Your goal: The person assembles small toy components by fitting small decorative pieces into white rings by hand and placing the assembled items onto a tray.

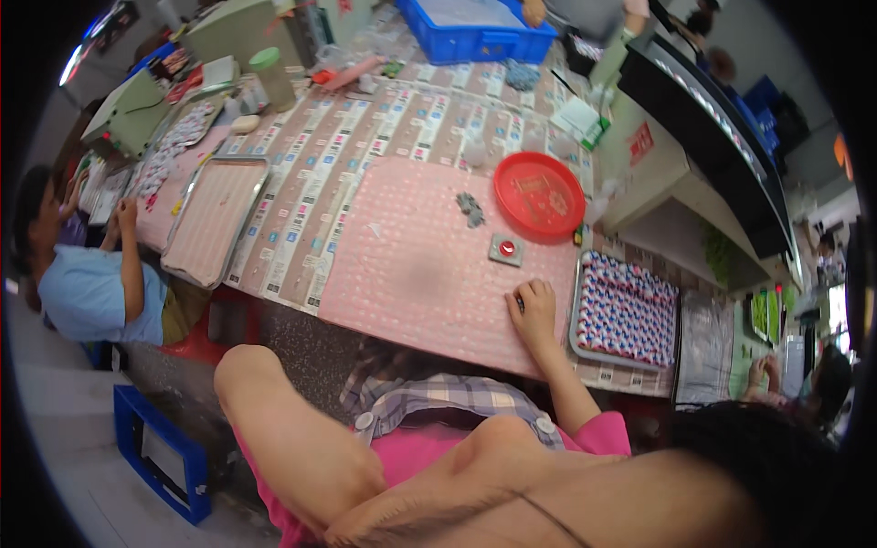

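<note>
My right hand rests on the pink padded mat near its right front part, fingers curled around a small dark thing I cannot make out. Just beyond it sits a small square grey block with a round red and white centre. A little heap of grey pieces lies farther back, left of a round red plastic tray. Beside my right hand, a metal tray holds tight rows of small white, blue and red pieces. My left arm is bent up close to the camera; its hand is out of sight.
A blue plastic bin stands at the far edge. On the left are a shallow metal-rimmed tray, a green-lidded jar and a seated person in light blue. A dark lamp housing overhangs the right side.
</note>
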Action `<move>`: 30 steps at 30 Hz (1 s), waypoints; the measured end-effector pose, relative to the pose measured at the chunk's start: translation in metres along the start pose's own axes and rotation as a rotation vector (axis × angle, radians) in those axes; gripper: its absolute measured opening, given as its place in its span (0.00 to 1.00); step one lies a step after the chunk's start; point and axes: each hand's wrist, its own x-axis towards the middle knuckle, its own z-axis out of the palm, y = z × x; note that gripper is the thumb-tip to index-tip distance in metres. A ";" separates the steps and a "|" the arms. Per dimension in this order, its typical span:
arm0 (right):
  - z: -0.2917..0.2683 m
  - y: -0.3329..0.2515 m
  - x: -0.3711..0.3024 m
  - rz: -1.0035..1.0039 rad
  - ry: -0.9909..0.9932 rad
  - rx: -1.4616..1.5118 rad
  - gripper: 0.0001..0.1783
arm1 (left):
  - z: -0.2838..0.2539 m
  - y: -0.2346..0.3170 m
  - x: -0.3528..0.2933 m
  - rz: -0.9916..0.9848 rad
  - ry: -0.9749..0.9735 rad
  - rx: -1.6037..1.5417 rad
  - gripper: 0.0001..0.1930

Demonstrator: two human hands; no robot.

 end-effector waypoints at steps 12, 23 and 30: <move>-0.005 0.011 -0.015 0.050 -0.001 0.026 0.09 | -0.051 -0.051 -0.005 -0.421 0.576 0.396 0.15; -0.027 -0.039 0.028 -0.002 -0.029 0.255 0.40 | -0.049 -0.209 0.037 -0.432 1.623 0.559 0.07; -0.018 -0.043 0.026 0.060 -0.003 0.406 0.42 | -0.033 -0.225 0.054 -0.415 1.612 0.501 0.17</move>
